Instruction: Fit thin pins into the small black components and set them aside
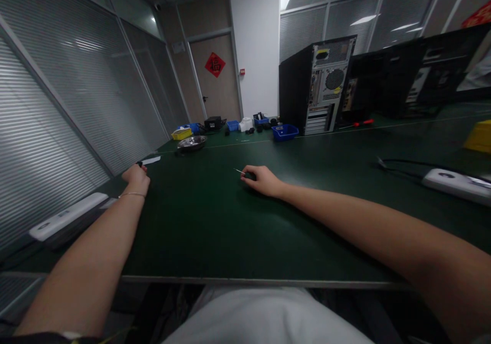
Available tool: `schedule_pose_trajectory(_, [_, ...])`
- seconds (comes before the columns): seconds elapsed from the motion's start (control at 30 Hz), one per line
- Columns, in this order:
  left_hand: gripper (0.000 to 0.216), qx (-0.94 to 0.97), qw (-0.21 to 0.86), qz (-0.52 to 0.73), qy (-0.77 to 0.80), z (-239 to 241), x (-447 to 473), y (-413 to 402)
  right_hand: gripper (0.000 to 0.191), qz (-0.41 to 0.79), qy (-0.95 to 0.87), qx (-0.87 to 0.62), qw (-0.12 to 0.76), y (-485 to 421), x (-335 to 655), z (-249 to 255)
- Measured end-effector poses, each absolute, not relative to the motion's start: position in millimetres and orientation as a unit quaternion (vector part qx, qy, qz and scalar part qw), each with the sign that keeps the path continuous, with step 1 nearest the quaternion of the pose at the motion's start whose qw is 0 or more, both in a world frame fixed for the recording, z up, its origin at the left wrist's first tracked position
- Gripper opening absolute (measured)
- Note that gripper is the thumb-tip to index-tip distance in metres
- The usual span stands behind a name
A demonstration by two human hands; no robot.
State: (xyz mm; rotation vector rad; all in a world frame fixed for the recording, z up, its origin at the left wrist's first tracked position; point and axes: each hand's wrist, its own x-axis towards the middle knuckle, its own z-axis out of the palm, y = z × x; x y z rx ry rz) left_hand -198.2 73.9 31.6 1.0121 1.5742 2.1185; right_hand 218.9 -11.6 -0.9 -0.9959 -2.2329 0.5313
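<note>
Resting both forearms on the green table [215,226], I have my hands well apart on it. My left hand [136,179] is out to the left, curled into a loose fist with the fingers closed. A small dark piece [140,164] pokes out of the top of that fist, just beside a white slip of paper [152,160]. I cannot tell what the piece is. A thin bracelet [132,195] sits on that wrist.

My right hand [264,180] lies near the middle of the table with its fingers drawn in and pinched low against the surface. They hold a thin pin [240,171], whose pale tip points away to the far left. Its dark end is mostly hidden under my fingertips.

As for progress, I judge this to be an early stage. Each hand has hold of its own small thing, but the two are apart and nothing lies joined on the table between them.

Farther off stand a metal bowl [192,143], a yellow tray [181,134] and a blue tray [285,132]. An upright computer case [318,86] stands with its back towards me, and a red-handled screwdriver [362,122] lies to its right. All of these are out of my reach. White power strips lie at the near left [69,215] and the right [456,184].
</note>
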Motion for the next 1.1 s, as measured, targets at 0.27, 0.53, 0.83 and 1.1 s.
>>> schedule_pose_trajectory(0.27, [0.018, 0.405, 0.418, 0.679, 0.447, 11, -92, 80, 0.027, 0.198, -0.836, -0.39, 0.332, -11, 218, -1])
schedule_pose_trajectory(0.53, [0.024, 0.545, 0.572, 0.491, 0.367, 3, -8, 27, 0.03, 0.173, -0.826, -0.395, 0.363, -9, 215, -4])
schedule_pose_trajectory(0.83, [0.031, 0.594, 0.597, 0.433, 0.323, -10, 4, 16, 0.03, 0.163, -0.829, -0.389, 0.366, -8, 216, -4])
schedule_pose_trajectory(1.1, [0.039, 0.6, 0.573, 0.456, 0.324, -13, 3, 20, 0.03, 0.175, -0.83, -0.39, 0.358, -11, 215, -2])
